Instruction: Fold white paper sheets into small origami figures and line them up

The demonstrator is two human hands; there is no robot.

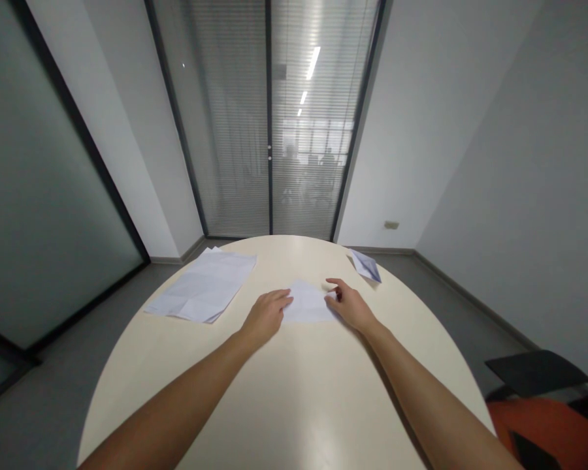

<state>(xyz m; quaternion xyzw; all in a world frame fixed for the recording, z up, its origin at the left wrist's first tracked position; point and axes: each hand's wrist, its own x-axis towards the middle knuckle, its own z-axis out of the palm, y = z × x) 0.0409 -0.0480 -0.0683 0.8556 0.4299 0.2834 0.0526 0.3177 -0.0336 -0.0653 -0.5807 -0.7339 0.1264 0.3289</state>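
Observation:
A small sheet of white paper [308, 307], apparently folded to a peak at its far side, lies flat on the round table between my hands. My left hand [267, 316] rests at the paper's left edge, its fingers stretched out and touching it. At the right corner is my right hand [350, 305], index finger extended and apart from the thumb, which touches the paper. The other right fingers curl under and are partly hidden.
On the cream round table [294, 391], a stack of white sheets [206, 284] lies at the left. A folded paper piece [366, 266] sits near the far right edge. An orange and black chair [543, 424] stands at the lower right.

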